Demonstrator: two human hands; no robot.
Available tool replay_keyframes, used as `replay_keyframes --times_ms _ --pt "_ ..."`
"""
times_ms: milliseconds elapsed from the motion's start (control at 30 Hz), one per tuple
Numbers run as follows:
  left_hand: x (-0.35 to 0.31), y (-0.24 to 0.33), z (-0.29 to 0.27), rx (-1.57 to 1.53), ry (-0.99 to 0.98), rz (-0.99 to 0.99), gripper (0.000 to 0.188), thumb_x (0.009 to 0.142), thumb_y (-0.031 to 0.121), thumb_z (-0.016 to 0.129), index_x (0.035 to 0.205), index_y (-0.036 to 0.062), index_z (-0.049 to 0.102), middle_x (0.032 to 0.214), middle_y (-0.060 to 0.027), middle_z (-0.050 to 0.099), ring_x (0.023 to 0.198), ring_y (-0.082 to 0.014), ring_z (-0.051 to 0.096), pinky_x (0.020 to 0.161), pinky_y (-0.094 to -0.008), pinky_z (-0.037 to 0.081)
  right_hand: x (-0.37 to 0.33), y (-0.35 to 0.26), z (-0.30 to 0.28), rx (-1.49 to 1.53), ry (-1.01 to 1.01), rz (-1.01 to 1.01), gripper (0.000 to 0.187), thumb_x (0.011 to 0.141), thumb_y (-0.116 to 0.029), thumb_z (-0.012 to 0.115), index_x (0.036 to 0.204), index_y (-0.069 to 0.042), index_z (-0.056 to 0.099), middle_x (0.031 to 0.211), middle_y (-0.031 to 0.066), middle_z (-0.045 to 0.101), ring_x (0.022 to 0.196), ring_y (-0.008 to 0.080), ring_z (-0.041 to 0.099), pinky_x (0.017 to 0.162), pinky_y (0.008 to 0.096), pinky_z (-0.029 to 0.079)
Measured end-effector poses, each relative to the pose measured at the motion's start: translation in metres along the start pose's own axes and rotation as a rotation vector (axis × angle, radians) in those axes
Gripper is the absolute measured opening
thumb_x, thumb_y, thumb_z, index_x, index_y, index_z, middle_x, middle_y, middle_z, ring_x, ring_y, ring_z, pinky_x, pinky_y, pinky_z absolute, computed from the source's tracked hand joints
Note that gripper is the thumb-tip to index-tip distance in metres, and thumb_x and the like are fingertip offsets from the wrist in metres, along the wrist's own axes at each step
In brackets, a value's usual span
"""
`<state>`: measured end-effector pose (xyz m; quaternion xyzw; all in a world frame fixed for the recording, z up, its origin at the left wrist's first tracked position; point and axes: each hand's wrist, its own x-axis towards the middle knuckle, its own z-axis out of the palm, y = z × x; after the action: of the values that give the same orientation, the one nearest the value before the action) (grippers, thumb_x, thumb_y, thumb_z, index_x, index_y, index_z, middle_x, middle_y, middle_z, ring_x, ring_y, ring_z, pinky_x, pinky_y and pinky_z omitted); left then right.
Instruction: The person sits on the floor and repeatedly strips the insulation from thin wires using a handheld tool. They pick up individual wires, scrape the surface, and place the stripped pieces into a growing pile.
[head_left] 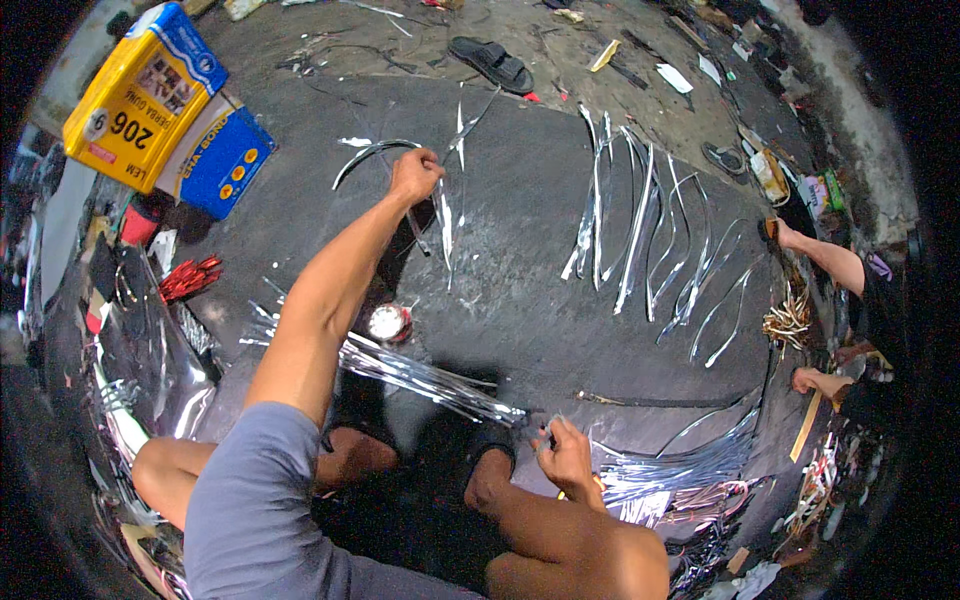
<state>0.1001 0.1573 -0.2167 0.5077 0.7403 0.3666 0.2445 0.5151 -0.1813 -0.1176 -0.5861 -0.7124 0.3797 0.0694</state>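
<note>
My left hand (415,176) reaches far over the dark mat, fingers closed on a thin silver strip (443,225) that hangs toward me. Another curved silver strip (365,157) lies to the left of that hand. My right hand (567,455) is near my knee, its fingers curled together; what they hold is too small to make out. Just left of it ends a long bundle of silver strips (420,385) lying across the mat in front of my feet. A small round white-topped tin (388,322) stands behind the bundle.
Loose silver strips (640,220) lie in a row at the right, with a thick pile (690,465) nearer. A yellow-and-blue can (150,100) stands far left, near red strips (190,278). A black sandal (492,65) lies at the back. Another person's limb (835,258) shows at right.
</note>
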Motion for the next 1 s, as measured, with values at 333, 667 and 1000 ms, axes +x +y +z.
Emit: replay_keyframes --times_ms 333,667,1000 --pt "0.043 0.015 0.044 0.368 -0.068 -0.241 0.028 0.075 0.017 0.064 0.099 0.0067 0.074 0.101 -0.0184 0.072 0.101 -0.0344 0.068 0.088 -0.0418 0.053 -0.029 0.025 -0.005 -0.074 0.047 0.119 0.021 0.075 -0.015 0.068 0.086 -0.004 0.055 0.083 0.0189 0.058 0.078 0.0433 0.060 0.065 0.0499 0.047" --pt "-0.027 0.089 0.020 0.004 -0.292 0.193 0.022 0.071 0.022 0.064 0.081 0.0053 0.073 0.070 -0.0156 0.068 0.067 -0.0279 0.067 0.066 -0.0388 0.051 0.054 -0.017 -0.032 0.283 0.299 -0.077 0.008 0.083 -0.003 0.064 0.089 0.000 0.060 0.075 0.0080 0.060 0.067 0.0214 0.058 0.060 0.0347 0.045" --pt "-0.155 0.091 0.036 -0.162 -0.379 0.304 0.019 0.079 0.012 0.064 0.093 0.0003 0.070 0.080 -0.0102 0.068 0.071 -0.0166 0.061 0.070 -0.0335 0.050 0.273 -0.091 -0.045 0.894 0.302 0.162 0.030 0.101 -0.020 0.045 0.122 0.002 0.047 0.091 0.0122 0.070 0.067 0.0172 0.065 0.054 0.0283 0.048"
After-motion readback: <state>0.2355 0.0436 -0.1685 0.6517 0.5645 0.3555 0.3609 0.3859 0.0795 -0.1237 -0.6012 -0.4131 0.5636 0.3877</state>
